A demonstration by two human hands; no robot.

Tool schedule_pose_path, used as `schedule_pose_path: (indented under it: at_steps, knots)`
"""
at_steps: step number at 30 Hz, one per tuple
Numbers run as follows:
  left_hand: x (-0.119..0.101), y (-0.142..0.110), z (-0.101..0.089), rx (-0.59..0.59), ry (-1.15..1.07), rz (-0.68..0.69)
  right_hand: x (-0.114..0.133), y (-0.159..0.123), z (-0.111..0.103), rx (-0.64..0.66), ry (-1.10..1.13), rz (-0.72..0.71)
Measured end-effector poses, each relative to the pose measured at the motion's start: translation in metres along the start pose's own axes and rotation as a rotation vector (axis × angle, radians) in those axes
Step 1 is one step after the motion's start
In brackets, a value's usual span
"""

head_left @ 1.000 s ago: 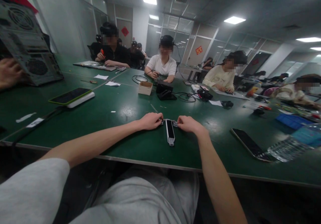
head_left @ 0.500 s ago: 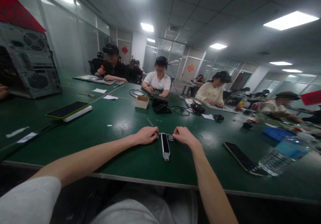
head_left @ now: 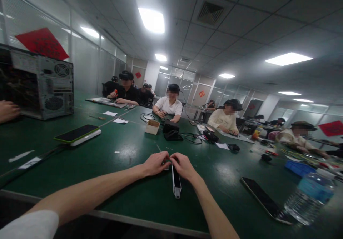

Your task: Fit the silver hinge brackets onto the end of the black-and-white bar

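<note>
Your left hand (head_left: 154, 164) and right hand (head_left: 182, 166) have just come together. In the earlier views they sat apart on either side of the top of the slim black-and-white device (head_left: 176, 183); now they meet over that end, touching each other, curled around it. They hide exactly how your fingers grip it. The device lies lengthwise on the dark green workbench (head_left: 203, 196), its white tip pointing toward you, near the bench's front edge. To your right lie a black smartphone (head_left: 264, 199) and a clear plastic water bottle with a blue label (head_left: 309, 198). Ahead sits a small tan box (head_left: 152, 127); far left, a grey metal computer tower (head_left: 43, 85) stands beside another person's hand (head_left: 8, 111).
</note>
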State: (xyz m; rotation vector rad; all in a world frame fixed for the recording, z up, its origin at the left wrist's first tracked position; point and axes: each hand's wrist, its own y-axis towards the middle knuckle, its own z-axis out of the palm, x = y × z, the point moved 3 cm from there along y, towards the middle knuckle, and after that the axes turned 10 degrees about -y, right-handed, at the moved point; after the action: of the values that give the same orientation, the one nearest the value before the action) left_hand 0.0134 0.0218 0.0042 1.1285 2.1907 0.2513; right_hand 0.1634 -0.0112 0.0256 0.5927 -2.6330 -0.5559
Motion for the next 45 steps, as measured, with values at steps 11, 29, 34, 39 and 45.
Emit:
schedule_pose_path:
  at_steps: [11,29,34,39,45]
  knots:
    - [0.001,0.000,0.001,-0.017,-0.025,-0.036,-0.003,0.001,0.005,0.047,-0.022,0.026]
    - [0.003,0.000,0.000,-0.011,-0.038,-0.028,-0.012,0.001,-0.012,0.026,-0.181,0.058]
    - [0.002,0.000,-0.002,-0.012,-0.010,-0.049,-0.022,-0.005,-0.031,0.051,-0.256,0.140]
    - [0.005,0.003,-0.003,-0.005,-0.029,-0.099,-0.036,-0.010,-0.037,0.132,-0.291,0.208]
    - [0.007,0.006,-0.002,0.026,-0.057,-0.122,-0.043,-0.014,-0.035,0.213,-0.252,0.233]
